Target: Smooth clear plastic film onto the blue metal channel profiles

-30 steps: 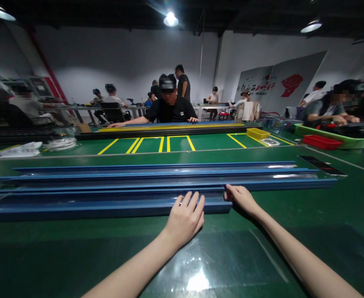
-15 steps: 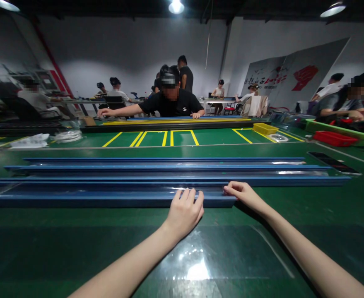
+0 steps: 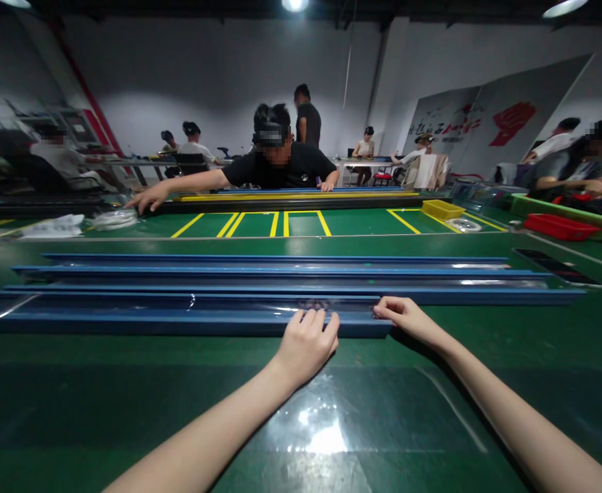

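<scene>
The nearest blue channel (image 3: 177,327) lies lengthwise across the green desk (image 3: 537,329) in front of me, trough upward, its left end running out of view. Inside it is what looks like a strip of clear film (image 3: 252,309), bright with glare. My left hand (image 3: 308,342) rests over the channel's near wall, fingers bent and slightly parted, tips in the trough; whether they grip anything I can't tell. My right hand (image 3: 408,320) is at the channel's right end, thumb and forefinger drawn close together; what, if anything, is between them is too small to make out. To do this well, I'd steady the wall lightly with the left fingers, work the right ones level with the trough, and avoid any sideways pull that could crease the strip or skew the channel. Just beyond, roughly parallel, lie more blue channels (image 3: 496,298). Nearer me a clear plastic sheet (image 3: 177,411) lies flat. Across from me are a yellow tray (image 3: 442,209) and a co-worker in black (image 3: 290,164), one arm stretched sideways.
</scene>
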`<state>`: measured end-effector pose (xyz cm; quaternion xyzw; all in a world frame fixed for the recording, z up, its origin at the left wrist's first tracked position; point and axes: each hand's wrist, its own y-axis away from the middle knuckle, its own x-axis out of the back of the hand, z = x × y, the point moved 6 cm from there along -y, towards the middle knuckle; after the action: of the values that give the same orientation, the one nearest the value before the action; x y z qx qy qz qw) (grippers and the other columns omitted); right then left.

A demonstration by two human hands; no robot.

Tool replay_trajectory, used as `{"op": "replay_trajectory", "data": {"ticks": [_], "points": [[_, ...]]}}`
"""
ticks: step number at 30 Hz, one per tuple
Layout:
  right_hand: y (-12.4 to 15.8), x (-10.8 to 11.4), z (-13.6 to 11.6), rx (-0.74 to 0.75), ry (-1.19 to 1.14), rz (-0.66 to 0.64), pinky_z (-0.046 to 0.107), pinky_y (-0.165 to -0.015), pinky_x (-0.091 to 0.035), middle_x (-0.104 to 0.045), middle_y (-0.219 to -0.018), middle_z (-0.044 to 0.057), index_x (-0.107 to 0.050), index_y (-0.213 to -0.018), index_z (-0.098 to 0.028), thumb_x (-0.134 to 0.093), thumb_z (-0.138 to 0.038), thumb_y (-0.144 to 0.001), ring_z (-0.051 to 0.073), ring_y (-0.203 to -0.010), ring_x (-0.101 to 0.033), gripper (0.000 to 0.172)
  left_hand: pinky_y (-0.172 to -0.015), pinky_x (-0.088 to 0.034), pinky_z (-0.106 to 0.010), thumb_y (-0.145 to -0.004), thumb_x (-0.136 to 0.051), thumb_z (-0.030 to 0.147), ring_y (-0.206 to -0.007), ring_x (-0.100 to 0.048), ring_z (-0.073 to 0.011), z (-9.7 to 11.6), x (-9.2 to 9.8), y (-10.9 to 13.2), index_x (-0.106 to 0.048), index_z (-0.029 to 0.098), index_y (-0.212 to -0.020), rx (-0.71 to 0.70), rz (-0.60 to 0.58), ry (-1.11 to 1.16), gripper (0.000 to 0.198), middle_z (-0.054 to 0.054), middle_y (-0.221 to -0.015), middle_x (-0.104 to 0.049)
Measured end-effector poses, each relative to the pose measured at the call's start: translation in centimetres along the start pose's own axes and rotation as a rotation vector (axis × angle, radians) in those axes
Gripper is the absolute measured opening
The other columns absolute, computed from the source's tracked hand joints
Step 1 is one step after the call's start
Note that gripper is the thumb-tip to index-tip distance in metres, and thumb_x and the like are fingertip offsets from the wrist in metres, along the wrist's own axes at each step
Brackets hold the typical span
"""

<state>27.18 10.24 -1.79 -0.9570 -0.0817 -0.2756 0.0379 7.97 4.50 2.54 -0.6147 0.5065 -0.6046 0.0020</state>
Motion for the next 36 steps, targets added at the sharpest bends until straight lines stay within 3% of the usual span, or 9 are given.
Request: {"op": "replay_trajectory", "data": {"ticks": [16,36], "points": [[-0.07,-0.02,0.32,0.029,0.097,-0.039,0.024,-0.057,-0.030,-0.040,-0.058,-0.003,-0.042,-0.059,-0.018,-0.044,-0.049,-0.074,0.010,-0.058,-0.038,0.034,-0.061,-0.034,-0.031,-0.079,-0.043,0.022,-0.071,-0.052,-0.0179,0.07,-0.23,-0.22,-0.054,0.015,-0.093,-0.011,-0.037,0.018,0.019,-0.005,-0.076,-0.057],[-0.40,0.16,0.33,-0.007,0.330,-0.026,0.023,-0.053,-0.028,-0.038,-0.053,-0.003,-0.040,-0.054,-0.019,-0.040,-0.052,-0.073,0.010,-0.054,-0.036,0.038,-0.062,-0.033,-0.031,-0.079,-0.041,0.023,-0.073,-0.051,-0.0188,0.11,-0.51,-0.17,-0.052,0.014,-0.096,-0.013,-0.072,0.022,0.022,-0.006,-0.079,-0.057]]}}
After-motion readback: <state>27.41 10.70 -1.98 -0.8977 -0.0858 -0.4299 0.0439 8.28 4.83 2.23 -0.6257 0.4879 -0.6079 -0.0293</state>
